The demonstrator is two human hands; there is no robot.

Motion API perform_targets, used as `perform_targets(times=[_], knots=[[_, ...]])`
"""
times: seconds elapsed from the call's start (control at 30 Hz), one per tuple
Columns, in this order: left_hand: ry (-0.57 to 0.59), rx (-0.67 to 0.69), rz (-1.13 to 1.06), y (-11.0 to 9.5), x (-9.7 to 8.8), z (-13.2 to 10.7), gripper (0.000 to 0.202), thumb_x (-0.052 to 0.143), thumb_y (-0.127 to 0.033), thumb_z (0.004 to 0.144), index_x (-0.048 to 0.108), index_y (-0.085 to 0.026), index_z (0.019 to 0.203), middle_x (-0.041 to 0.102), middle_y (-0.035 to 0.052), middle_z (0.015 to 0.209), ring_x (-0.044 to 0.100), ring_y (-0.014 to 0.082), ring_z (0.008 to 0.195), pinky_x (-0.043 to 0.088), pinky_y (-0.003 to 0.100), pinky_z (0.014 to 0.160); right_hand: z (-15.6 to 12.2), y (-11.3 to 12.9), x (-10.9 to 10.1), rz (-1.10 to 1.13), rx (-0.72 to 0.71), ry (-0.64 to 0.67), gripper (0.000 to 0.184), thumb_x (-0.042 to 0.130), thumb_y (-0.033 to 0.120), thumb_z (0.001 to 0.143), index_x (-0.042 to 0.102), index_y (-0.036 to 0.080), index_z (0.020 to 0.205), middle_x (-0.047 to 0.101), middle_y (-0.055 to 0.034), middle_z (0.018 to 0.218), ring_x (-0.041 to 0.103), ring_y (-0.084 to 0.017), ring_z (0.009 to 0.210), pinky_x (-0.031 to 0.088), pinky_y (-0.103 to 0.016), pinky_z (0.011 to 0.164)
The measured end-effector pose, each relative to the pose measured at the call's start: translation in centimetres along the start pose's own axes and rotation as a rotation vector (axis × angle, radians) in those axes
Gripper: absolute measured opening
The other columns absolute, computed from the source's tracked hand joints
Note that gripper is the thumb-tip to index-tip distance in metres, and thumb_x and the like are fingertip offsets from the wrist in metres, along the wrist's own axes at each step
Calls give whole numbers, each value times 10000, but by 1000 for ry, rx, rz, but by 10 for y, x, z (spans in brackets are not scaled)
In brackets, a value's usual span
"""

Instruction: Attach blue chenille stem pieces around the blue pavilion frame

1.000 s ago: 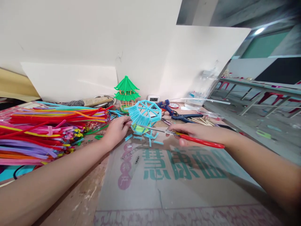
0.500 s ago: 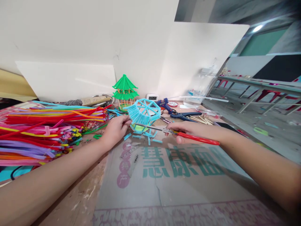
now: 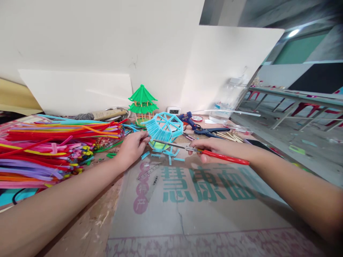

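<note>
**Scissors [image 3: 227,157] Reaching Along the Blue Roof [image 3: 160,132]**

From my remote seat I am looking down at the bench [image 3: 99,216], with both hands working near its middle. My left hand [image 3: 132,148] is pinching at the lower left edge of the blue roof, thumb and fingers pressing together; the fingertips are hiding exactly what they are gripping. The roof is tilting, its spoked ring facing up toward my camera, with a yellow-green piece [image 3: 160,146] showing beneath it. My right hand [image 3: 207,148] is wrapping around the scissors' red handles, and the blades are pointing left along the roof's lower edge; I cannot tell whether they are touching it. Short blue snippets [image 3: 179,159] are lying scattered just below. Behind the roof, a green pagoda model [image 3: 143,101] is standing upright near a small white clock [image 3: 173,110]. A glue gun [image 3: 189,120] is resting just right of the roof, near navy pliers [image 3: 209,132]. Bundles of coloured pipe cleaners [image 3: 64,132] are filling the left side.
</note>
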State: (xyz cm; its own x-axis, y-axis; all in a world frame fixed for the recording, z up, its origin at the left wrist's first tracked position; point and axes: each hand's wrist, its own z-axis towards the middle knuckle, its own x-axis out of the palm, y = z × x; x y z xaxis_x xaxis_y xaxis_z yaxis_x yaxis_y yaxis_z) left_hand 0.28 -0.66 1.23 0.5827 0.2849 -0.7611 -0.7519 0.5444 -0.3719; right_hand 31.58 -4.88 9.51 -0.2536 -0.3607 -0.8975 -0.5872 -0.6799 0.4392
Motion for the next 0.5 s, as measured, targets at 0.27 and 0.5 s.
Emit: perform_targets(times=[0.27, 0.5], knots=[[1, 5, 19, 2, 1, 0, 187, 452, -270, 878, 581, -194, 767, 661, 37, 776, 591, 199, 707, 419, 288, 651, 1, 3, 1, -21, 29, 4, 334, 501, 477, 893, 624, 192, 1016, 584, -22, 925, 506, -179, 815, 381, -284, 706], [-2, 19, 7, 1, 2, 1, 194, 448, -271, 879, 585, -196, 763, 653, 40, 763, 589, 207, 703, 411, 293, 651, 4, 7, 2, 74, 100, 17, 288, 582, 457, 839, 628, 181, 905, 609, 12, 737, 529, -154, 681, 366, -262, 624]])
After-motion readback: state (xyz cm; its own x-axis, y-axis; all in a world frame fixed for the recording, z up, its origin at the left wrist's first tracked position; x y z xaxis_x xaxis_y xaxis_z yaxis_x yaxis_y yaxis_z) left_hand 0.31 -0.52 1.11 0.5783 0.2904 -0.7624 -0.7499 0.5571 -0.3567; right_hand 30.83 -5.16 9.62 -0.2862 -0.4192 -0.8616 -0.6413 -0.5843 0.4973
